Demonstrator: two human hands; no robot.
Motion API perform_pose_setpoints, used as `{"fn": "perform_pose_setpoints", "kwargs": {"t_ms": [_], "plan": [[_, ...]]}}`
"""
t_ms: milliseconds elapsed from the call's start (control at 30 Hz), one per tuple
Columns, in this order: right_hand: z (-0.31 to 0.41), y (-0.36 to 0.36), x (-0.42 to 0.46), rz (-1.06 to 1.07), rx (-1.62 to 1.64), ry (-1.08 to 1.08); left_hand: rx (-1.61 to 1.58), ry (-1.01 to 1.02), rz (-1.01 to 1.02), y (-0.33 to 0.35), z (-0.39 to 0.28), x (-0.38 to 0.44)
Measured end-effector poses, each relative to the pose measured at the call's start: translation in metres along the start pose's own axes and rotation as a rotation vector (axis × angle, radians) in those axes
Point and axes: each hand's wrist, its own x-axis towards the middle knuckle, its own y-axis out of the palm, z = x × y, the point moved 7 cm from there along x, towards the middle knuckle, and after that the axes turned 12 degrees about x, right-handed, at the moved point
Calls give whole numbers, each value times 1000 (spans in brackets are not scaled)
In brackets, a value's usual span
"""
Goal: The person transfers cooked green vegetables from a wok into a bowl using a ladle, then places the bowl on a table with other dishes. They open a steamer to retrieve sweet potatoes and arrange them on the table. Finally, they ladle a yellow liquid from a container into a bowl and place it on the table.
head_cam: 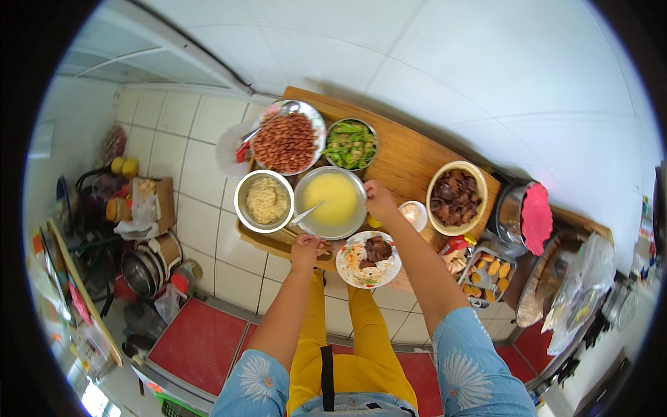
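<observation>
A metal bowl [355, 224] of yellow liquid sits before me on a wooden table, with a spoon [306, 213] leaning in it. My right hand [380, 200] grips the bowl's right rim. Close against its lower left edge is my left hand [306, 246], fingers drawn together; whether they hold the rim is unclear. A metal bowl of noodle-like shreds [267, 200] stands left of the yellow liquid. Nearest my body is a patterned plate [346, 266] with dark brown pieces and food scraps. Behind stand a plate of reddish-brown pieces [286, 143] with a ladle [284, 112], and a bowl of green peppers [350, 145].
Right on the wooden table [404, 151] are a cream bowl of dark pieces [456, 198] and a small white bowl [414, 216]. Beyond them stand a metal tray [487, 276] of yellow-brown pieces and a pot [510, 211]. Stacked pots [151, 266] stand at left. A white wall [469, 68] borders the table.
</observation>
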Motion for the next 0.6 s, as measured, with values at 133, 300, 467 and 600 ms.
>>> {"fn": "perform_pose_setpoints", "kwargs": {"t_ms": [133,300,467,600], "plan": [[15,-5,-13,-65,-100,11,55,0,-5,3,-11,-8],[30,-16,-43,-269,-180,-108,97,-33,26,10,-22,-25],[16,-16,-141,-432,41,-237,314,53,38,-2,-8,-55],[-56,-16,-252,-318,183,41,490,115,55,-58,57,-102]]}}
